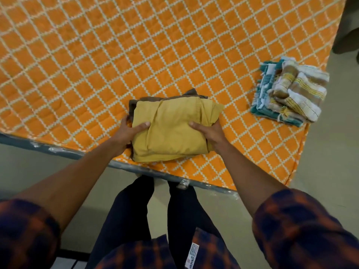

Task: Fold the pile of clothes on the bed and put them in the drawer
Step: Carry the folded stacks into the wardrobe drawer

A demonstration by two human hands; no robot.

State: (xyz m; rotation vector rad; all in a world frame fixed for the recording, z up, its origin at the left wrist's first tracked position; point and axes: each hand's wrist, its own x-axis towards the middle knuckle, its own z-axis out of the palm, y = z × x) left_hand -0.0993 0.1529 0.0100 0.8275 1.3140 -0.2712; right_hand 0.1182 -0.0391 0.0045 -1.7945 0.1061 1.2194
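An orange, white-latticed bed [97,55] stands on a pale, dull floor [330,152].

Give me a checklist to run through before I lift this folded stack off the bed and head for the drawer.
1. Left hand grips the clothes stack's left side, thumb on top: ok.
2. Right hand grips its right side: ok.
3. Yellow garment folded, lying on the brown garment: ok.
4. Edges aligned: not ok, a brown corner pokes out at the far edge.
5. Folded towels lie apart, to the right: ok.
6. Drawer open: cannot tell, not in view.
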